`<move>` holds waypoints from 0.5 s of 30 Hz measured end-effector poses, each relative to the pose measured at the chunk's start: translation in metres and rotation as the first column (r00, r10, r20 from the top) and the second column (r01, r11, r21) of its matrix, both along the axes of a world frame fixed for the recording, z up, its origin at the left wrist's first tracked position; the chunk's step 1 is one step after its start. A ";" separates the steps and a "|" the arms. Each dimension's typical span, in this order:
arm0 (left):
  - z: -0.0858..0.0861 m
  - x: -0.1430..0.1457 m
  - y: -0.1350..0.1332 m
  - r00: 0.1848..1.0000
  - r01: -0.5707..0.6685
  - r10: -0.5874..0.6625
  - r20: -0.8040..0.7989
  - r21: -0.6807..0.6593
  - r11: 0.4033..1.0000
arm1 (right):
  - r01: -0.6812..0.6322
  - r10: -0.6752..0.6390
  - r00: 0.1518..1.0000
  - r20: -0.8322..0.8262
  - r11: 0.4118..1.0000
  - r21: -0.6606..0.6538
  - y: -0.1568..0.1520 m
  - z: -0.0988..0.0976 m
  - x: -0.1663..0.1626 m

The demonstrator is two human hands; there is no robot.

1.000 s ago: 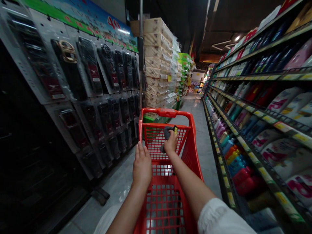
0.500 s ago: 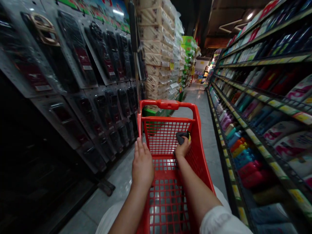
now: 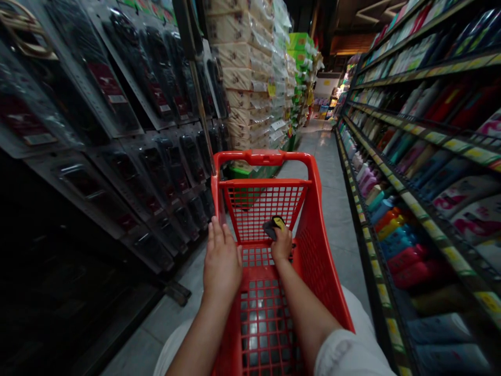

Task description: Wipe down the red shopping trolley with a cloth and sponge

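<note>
A red plastic shopping cart (image 3: 313,198) stands in a store aisle right in front of me. My left hand (image 3: 221,261) lies on the cart's left rim, fingers stretched forward and together. My right hand (image 3: 282,244) reaches deep inside the cart, low against the front mesh wall, fingers closed on a small dark grey and yellow item (image 3: 274,225). The red handle bar (image 3: 263,157) runs across the cart's far end.
On the left hang several black packaged goods (image 3: 156,104) on a display wall. Stacked tissue packs (image 3: 250,78) rise further ahead. Shelves of bottles and pouches (image 3: 410,172) line the right side. The grey tiled aisle floor (image 3: 332,177) runs ahead.
My right hand has sunk lower into the cart with the small item and shifted slightly left. The view has tilted down. My left hand stays on the rim.
</note>
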State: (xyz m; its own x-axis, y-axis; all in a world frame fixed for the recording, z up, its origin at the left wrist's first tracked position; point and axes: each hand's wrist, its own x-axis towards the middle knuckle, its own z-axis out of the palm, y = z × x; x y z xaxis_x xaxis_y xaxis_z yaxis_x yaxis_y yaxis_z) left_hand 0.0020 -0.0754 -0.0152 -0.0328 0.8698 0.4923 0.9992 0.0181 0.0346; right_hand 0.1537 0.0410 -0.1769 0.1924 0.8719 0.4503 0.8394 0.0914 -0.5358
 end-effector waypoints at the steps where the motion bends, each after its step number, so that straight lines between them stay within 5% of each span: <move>1: 0.000 0.000 0.000 1.000 0.001 -0.001 0.002 -0.004 1.000 | 0.096 -0.094 0.995 0.042 0.993 -0.069 -0.006 -0.007 0.008; 4: 0.000 0.001 0.000 1.000 0.015 -0.015 0.014 -0.007 1.000 | 0.290 -0.216 0.932 0.290 0.926 -0.243 -0.019 -0.021 0.024; 8: -0.001 0.004 0.001 0.999 0.024 -0.024 0.029 -0.011 1.000 | 0.296 -0.084 0.867 0.491 0.879 -0.373 -0.025 -0.016 0.017; 12: 0.000 0.008 0.001 1.000 -0.006 0.007 0.018 -0.038 0.999 | -0.006 0.218 0.902 0.374 0.870 -0.493 -0.033 -0.001 -0.031; 15: 0.001 0.009 0.002 1.000 -0.020 0.021 0.005 -0.074 0.997 | -0.348 0.537 0.793 0.289 0.787 -0.509 -0.041 0.003 -0.072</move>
